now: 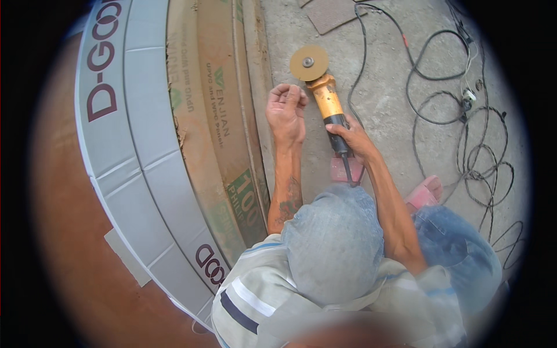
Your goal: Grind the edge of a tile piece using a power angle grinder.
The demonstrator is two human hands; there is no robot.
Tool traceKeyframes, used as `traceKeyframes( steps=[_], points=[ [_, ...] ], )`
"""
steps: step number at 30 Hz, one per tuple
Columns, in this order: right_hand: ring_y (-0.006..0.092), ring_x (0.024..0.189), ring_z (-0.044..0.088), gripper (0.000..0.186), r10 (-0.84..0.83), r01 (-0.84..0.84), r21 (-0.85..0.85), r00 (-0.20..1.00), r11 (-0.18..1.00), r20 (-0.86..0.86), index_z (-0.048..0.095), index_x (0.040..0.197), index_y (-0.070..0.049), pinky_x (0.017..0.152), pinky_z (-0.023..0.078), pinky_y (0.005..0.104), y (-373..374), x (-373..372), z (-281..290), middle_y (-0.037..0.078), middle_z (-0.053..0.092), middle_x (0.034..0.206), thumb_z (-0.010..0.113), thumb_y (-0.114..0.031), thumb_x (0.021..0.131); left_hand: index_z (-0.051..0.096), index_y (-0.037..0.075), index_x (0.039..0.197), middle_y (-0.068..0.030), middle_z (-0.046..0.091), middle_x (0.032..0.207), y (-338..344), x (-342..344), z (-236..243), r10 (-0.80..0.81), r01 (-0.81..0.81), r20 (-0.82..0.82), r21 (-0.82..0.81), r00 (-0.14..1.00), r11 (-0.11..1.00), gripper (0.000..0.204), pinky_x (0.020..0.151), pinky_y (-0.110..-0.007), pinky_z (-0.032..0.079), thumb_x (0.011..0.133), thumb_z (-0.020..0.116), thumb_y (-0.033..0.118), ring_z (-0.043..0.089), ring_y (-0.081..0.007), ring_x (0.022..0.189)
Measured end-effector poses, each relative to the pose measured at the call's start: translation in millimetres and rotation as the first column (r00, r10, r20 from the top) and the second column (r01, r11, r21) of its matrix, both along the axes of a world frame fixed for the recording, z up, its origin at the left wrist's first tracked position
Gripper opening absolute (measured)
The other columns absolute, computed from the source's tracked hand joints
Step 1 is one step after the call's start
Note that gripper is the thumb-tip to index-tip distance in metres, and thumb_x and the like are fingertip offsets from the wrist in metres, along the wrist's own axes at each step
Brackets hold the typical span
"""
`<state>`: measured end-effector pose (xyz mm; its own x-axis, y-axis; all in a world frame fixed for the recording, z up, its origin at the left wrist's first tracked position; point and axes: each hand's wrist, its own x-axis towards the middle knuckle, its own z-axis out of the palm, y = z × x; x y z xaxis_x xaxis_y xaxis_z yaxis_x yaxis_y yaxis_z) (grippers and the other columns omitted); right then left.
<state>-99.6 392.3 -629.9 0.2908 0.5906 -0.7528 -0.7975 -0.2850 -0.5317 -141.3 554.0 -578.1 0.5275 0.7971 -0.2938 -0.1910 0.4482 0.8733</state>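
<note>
A yellow and black angle grinder (pixel 329 104) lies in the grip of my right hand (pixel 355 138), whose fingers wrap round its black rear body. Its round tan disc (pixel 309 63) faces up at the far end, and the cord (pixel 348 168) runs back toward my knee. Just left of the tool's yellow head, my left hand (pixel 286 113) is raised with the fingers curled in and the thumb pressed against them. Whatever those fingers hold, if anything, is hidden. My left hand appears apart from the disc.
Long brown cardboard cartons (pixel 214 116) and white-grey cartons (pixel 127 116) lie along my left. Tangled black cables (pixel 481 162) with a plug (pixel 469 95) spread over the concrete floor (pixel 383 75) at right. A brown tile (pixel 331 14) lies at the far edge. My pink-slippered foot (pixel 426 191) is at right.
</note>
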Motion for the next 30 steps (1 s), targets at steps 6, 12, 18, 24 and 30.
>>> traceKeyframes(
  steps=[6, 12, 18, 24, 30],
  points=[
    [0.0154, 0.08, 0.057, 0.07, 0.005, -0.004, 0.038, 1.0, 0.999, -0.018, 0.047, 0.128, 0.001, 0.065, 0.047, 0.0286, 0, 0, 10, 0.009, 0.059, 0.094, 0.075, -0.033, 0.074, 0.054, 0.004, 0.102, -0.0079, 0.061, 0.085, -24, 24, 62, -0.069, 0.14, 0.278, -0.243, 0.958, 0.96, 0.016, 0.069, -0.03, 0.048, 0.092, 0.064, 0.009, 0.057, -0.0154, 0.075],
    [0.0165, 0.08, 0.057, 0.069, 0.003, -0.002, 0.035, 1.0, 0.999, -0.029, 0.047, 0.129, 0.0, 0.065, 0.047, 0.0289, 0, 0, 4, 0.009, 0.059, 0.095, 0.074, -0.032, 0.075, 0.055, 0.006, 0.101, -0.0071, 0.061, 0.086, -38, 34, 77, -0.11, 0.209, 0.308, -0.312, 0.945, 0.927, 0.013, 0.069, -0.028, 0.047, 0.093, 0.063, 0.012, 0.056, -0.0148, 0.076],
    [0.0157, 0.078, 0.056, 0.068, 0.001, 0.0, 0.043, 1.0, 0.999, -0.024, 0.048, 0.128, 0.0, 0.062, 0.047, 0.0292, 0, 0, 8, 0.008, 0.058, 0.093, 0.074, -0.033, 0.074, 0.058, 0.006, 0.102, -0.0051, 0.059, 0.092, -42, 37, 95, -0.127, 0.234, 0.305, -0.348, 0.944, 0.908, 0.01, 0.069, -0.028, 0.044, 0.094, 0.061, 0.013, 0.054, -0.0136, 0.083],
    [0.0141, 0.074, 0.055, 0.065, -0.001, 0.002, 0.04, 1.0, 0.999, -0.006, 0.05, 0.124, -0.001, 0.059, 0.046, 0.0283, -1, -3, 4, 0.007, 0.057, 0.089, 0.073, -0.034, 0.074, 0.059, 0.007, 0.107, -0.0072, 0.06, 0.096, -43, 33, 110, -0.142, 0.237, 0.333, -0.263, 0.932, 0.935, 0.016, 0.07, -0.028, 0.044, 0.092, 0.062, 0.006, 0.055, -0.0148, 0.086],
    [0.0132, 0.068, 0.055, 0.063, -0.002, 0.002, 0.046, 1.0, 0.999, 0.0, 0.05, 0.122, -0.001, 0.054, 0.045, 0.0269, -1, -4, 3, 0.006, 0.057, 0.085, 0.073, -0.035, 0.074, 0.056, 0.006, 0.107, -0.0073, 0.061, 0.094, -51, 37, 118, -0.07, 0.103, 0.256, -0.118, 0.964, 0.988, 0.021, 0.073, -0.03, 0.048, 0.089, 0.064, 0.0, 0.059, -0.0173, 0.086]
  ],
)
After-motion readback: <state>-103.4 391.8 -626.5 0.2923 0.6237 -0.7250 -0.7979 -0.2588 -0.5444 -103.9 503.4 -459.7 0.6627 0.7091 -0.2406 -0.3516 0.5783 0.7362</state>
